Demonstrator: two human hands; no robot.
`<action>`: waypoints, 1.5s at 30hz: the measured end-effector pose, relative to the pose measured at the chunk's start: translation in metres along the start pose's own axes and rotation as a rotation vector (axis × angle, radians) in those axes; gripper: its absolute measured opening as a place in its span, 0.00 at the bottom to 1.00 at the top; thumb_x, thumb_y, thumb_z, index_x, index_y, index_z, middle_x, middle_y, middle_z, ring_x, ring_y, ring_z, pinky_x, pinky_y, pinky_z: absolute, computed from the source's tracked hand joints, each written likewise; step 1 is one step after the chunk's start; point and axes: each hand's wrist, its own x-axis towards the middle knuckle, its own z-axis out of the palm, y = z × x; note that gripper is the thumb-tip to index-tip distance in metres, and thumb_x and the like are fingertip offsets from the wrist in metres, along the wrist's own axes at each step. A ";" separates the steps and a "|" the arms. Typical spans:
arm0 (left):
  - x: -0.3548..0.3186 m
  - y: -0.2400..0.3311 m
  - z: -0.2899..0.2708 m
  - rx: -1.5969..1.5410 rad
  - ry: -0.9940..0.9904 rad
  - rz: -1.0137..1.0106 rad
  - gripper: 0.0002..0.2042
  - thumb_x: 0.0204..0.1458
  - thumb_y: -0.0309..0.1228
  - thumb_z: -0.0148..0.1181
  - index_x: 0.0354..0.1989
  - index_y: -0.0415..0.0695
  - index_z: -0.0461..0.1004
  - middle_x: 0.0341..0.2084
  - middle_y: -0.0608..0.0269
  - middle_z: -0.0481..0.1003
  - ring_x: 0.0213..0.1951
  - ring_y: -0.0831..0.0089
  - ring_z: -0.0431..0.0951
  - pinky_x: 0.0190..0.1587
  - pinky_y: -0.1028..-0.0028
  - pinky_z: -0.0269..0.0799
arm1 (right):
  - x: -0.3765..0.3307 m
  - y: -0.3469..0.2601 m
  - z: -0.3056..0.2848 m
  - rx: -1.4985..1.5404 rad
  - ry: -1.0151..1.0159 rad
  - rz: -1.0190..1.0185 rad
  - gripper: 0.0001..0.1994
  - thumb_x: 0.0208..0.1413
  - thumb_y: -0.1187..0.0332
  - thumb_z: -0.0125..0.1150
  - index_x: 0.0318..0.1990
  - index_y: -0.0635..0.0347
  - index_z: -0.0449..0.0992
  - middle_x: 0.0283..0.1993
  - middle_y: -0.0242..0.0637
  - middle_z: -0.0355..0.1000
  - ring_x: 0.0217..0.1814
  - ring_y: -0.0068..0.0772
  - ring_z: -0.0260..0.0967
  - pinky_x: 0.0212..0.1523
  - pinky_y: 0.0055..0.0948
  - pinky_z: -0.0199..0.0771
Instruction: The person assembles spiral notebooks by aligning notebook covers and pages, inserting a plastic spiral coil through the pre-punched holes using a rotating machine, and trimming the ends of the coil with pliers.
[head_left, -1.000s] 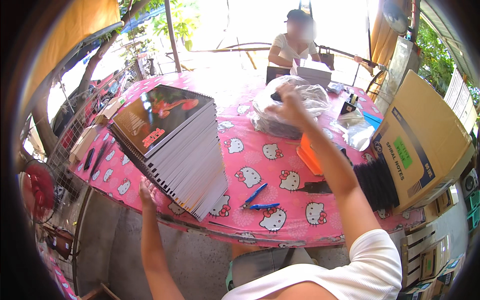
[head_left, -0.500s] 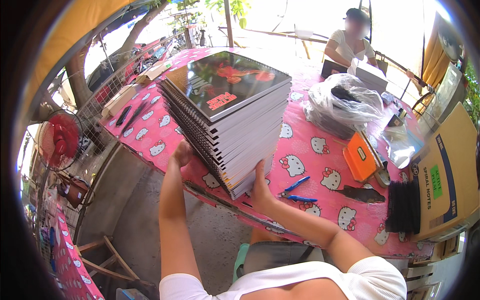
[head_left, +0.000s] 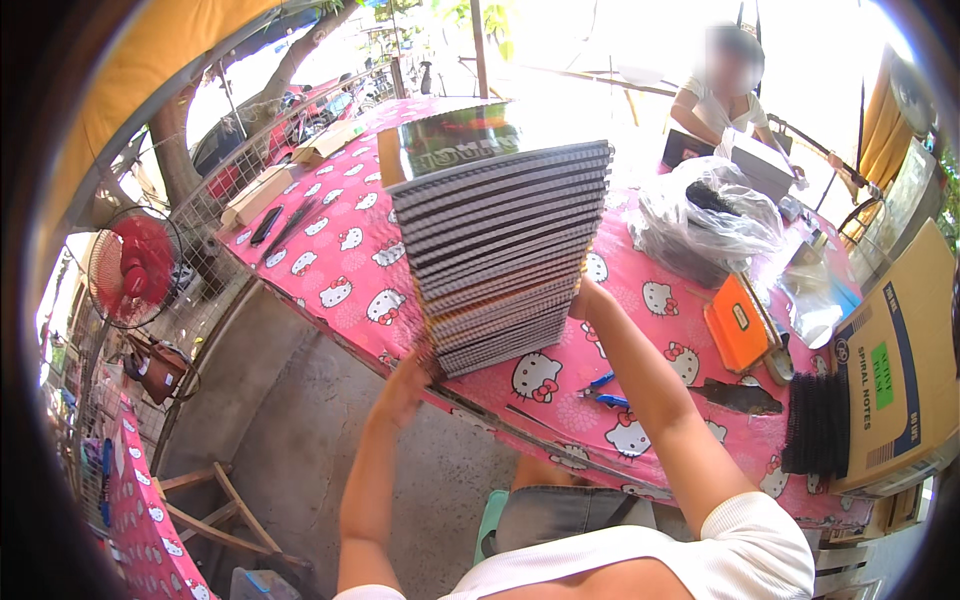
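Note:
A tall stack of spiral notebooks (head_left: pixel 505 255) stands near the front edge of the table, its striped side turned toward me and a glossy cover (head_left: pixel 455 145) on top. At its lower left corner is my left hand (head_left: pixel 405 388), slightly blurred, gripping the bottom of the stack. My right hand (head_left: pixel 592 302) holds the lower right side, with its fingers partly hidden behind the notebooks. Close to my right forearm lie blue-handled cutters (head_left: pixel 605 392), partly covered by the arm.
On the pink table (head_left: pixel 465 405), right of the stack, are an orange case (head_left: pixel 738 318), a clear plastic bag (head_left: pixel 710 215) and black coils (head_left: pixel 812 425) beside a cardboard box (head_left: pixel 900 370). A person (head_left: pixel 725 100) sits across. A red fan (head_left: pixel 133 265) stands left.
The stack has been turned so its striped side faces me, and it has shifted right. My left hand moved to its near left corner; my right hand moved farther along its right side.

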 end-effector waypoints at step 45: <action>0.044 0.003 -0.031 0.295 0.838 0.396 0.27 0.59 0.51 0.43 0.55 0.39 0.68 0.47 0.57 0.71 0.43 0.72 0.70 0.48 0.74 0.64 | -0.151 0.020 0.008 -1.133 -0.090 -0.046 0.48 0.47 0.36 0.57 0.67 0.61 0.50 0.70 0.60 0.41 0.73 0.54 0.40 0.69 0.41 0.43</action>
